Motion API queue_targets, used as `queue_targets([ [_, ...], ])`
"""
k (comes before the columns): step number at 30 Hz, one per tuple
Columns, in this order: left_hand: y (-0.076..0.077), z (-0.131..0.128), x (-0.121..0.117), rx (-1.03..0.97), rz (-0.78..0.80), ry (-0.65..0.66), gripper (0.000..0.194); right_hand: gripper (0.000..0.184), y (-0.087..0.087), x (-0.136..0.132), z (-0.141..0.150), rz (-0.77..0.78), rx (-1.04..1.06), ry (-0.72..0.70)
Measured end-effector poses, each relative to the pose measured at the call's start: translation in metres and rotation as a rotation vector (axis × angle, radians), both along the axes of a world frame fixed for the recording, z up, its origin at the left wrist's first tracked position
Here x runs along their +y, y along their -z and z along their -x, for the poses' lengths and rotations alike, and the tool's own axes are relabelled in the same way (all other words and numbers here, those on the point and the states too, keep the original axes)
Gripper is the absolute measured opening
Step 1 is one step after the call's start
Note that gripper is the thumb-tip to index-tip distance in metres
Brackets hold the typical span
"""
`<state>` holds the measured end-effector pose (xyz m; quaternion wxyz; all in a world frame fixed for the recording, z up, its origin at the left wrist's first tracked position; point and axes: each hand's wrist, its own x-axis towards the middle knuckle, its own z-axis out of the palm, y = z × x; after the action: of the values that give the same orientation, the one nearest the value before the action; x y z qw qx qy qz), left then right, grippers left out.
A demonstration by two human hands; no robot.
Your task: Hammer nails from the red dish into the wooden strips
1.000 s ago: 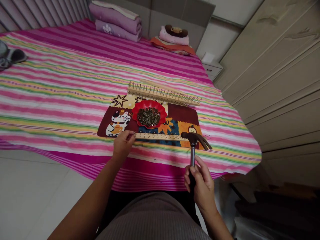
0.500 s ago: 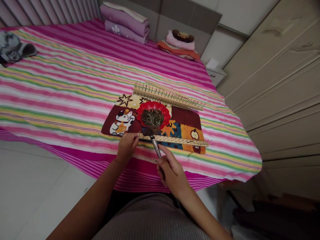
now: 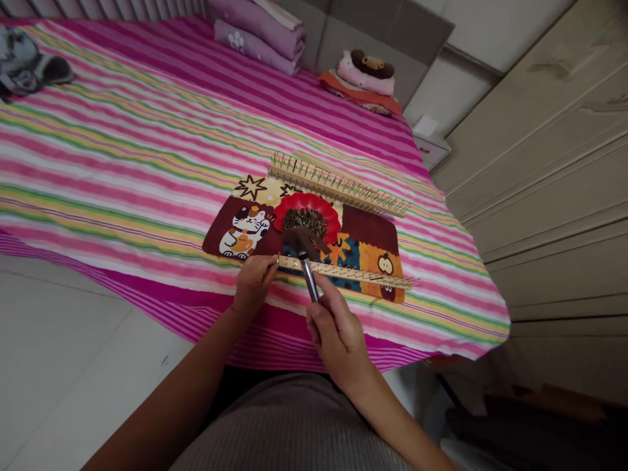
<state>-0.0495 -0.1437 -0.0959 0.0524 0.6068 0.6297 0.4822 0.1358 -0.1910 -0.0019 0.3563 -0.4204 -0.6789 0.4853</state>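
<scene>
My right hand [image 3: 341, 330] is wrapped round the handle of a claw hammer [image 3: 309, 278], whose dark head hangs over the near wooden strip [image 3: 343, 269], close to its left end. Several nails stand along that strip. At its left end my left hand [image 3: 254, 282] is closed in a pinch; a small shiny bit shows at the fingertips, probably a nail, too small to make out fully. Just beyond the hammer head sits a red scalloped bowl [image 3: 334, 226] full of loose nails [image 3: 307, 221]. Both lie on a patterned mat [image 3: 370, 229] with a cat drawing.
Behind the bowl lie more wooden strips [image 3: 338, 183] bristling with nails. The mat rests on a striped bedspread [image 3: 147, 170]. Folded purple bedding [image 3: 260, 42] and a pink pillow [image 3: 366, 73] are at the far end. A wardrobe [image 3: 549, 216] stands along the right.
My right hand has swung the hammer leftward from the strip's right end to near my left hand. My left hand stays pinched at the strip's left end. The view has shifted slightly.
</scene>
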Motion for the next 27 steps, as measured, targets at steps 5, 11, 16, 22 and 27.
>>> queue_targets([
  [5,0.005,0.0,0.0,0.067,0.012,-0.032,0.02,0.044,0.003,0.006,0.003,-0.044,-0.104,-0.065],
  [11,0.004,0.0,0.005,0.03,0.012,-0.036,0.021,0.045,-0.017,-0.004,-0.02,-0.05,0.001,0.074],
  [16,-0.014,0.002,0.007,-0.01,0.202,-0.022,0.03,0.043,0.007,-0.022,-0.06,-0.012,0.008,0.158],
  [22,-0.04,0.015,0.036,0.221,0.464,0.204,0.052,0.043,0.043,-0.049,-0.11,-0.137,-0.246,0.204],
  [27,-0.059,0.019,0.047,0.213,0.655,0.208,0.044,0.045,0.064,-0.053,-0.137,-0.262,-0.398,0.195],
])
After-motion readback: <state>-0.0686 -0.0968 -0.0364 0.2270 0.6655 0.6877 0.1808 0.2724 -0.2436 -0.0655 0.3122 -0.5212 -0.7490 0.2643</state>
